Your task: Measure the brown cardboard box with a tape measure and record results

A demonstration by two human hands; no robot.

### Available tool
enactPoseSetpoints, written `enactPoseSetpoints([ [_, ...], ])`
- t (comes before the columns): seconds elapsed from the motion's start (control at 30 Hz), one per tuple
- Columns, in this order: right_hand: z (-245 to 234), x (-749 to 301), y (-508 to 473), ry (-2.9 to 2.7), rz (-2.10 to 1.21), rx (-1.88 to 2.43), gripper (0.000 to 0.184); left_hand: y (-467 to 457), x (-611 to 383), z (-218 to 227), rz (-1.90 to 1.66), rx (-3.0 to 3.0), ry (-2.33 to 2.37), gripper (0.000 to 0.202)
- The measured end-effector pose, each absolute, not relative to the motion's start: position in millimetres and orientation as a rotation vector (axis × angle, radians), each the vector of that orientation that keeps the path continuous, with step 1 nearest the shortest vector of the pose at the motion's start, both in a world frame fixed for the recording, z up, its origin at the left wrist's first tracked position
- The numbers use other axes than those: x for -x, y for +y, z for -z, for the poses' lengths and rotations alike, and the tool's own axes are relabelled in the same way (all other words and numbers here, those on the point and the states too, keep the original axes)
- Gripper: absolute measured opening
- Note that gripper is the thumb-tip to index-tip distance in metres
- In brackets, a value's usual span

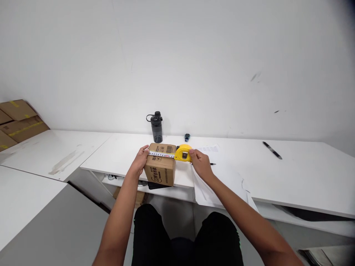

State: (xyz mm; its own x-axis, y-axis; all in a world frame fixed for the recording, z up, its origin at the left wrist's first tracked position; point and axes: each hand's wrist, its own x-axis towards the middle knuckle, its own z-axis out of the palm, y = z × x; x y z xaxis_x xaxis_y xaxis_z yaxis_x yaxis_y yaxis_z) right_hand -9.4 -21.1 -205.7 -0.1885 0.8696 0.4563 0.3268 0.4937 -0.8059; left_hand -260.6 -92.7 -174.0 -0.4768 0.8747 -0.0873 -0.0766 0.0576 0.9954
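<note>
A small brown cardboard box with dark printing stands near the front edge of the white desk. Across its top lies the white blade of a yellow tape measure, drawn out from left to right. My left hand is at the box's left side, closed on the blade's end at the top edge; its fingertips are partly hidden. My right hand grips the yellow case just beyond the box's right edge, thumb on top.
A dark water bottle and a small dark blue object stand behind the box. White papers and a pen lie to the right, a black marker farther right. Cardboard boxes are stacked far left.
</note>
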Motion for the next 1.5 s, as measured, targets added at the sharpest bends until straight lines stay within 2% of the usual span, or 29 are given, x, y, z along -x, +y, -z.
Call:
enactPoseSetpoints([
  [0.07,206,9,-23,-1.749,-0.649,0.981,0.058,-93,260,173,-1.535,-0.833,1.557,0.039],
  [0.2,207,5,-31,-1.75,-0.53,0.998,0.068,-92,260,173,-1.532,-0.841,1.561,0.041],
  [0.43,193,4,-59,-1.871,-0.171,1.098,0.053,-89,262,177,-1.54,-0.863,1.56,0.041],
  [0.63,196,19,-47,-1.846,-0.607,0.97,0.076,-90,260,176,-1.58,-0.867,1.581,0.035],
  [0.8,201,27,-40,-1.671,-0.716,0.913,0.07,-94,254,177,-1.768,-0.833,1.705,0.031],
  [1.1,172,38,-52,-1.941,-0.428,0.595,0.043,-100,262,187,-2.049,-0.804,1.75,0.041],
  [1.27,159,45,-41,-2.014,-0.358,0.614,0.042,-95,266,188,-2.01,-0.913,1.859,0.026],
  [1.4,147,38,-43,-2.086,-0.25,0.635,0.036,-103,265,170,-2.043,-1.142,2.051,0.024],
  [1.5,151,27,-61,-2.029,-0.141,0.684,0.037,-108,265,136,-1.946,-1.403,1.901,0.028],
])
